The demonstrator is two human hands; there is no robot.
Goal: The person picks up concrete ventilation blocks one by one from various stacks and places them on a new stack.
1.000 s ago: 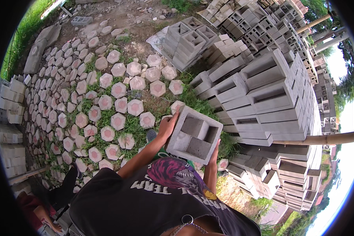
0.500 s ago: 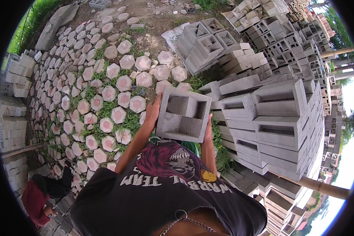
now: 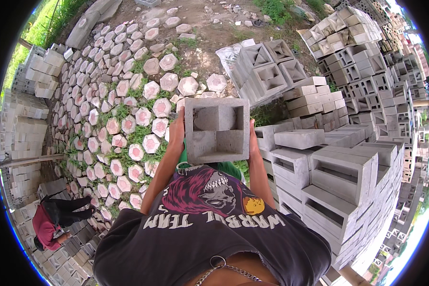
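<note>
A square grey concrete block (image 3: pixel 217 131) with a raised rim and recessed hollows is held up in front of my body. My left hand (image 3: pixel 177 129) presses against its left side, and my right hand (image 3: pixel 253 139) grips the opposite side. Both sets of fingers are partly hidden behind the block. Close to my right arm rises a large stack of grey hollow blocks (image 3: pixel 337 167). Beyond the held block, on the right, sits a group of square patterned blocks (image 3: pixel 269 71).
Hexagonal pavers (image 3: pixel 143 117) with grass between them cover the ground on the left. Stacked blocks (image 3: pixel 24 143) line the far left. Another person (image 3: pixel 47 224) bends over blocks at the lower left. More stacks (image 3: pixel 362 62) fill the upper right.
The block has gone from tilted to nearly square in front of me, with both hands still on it. The surroundings have shifted rightward in view as my head turned.
</note>
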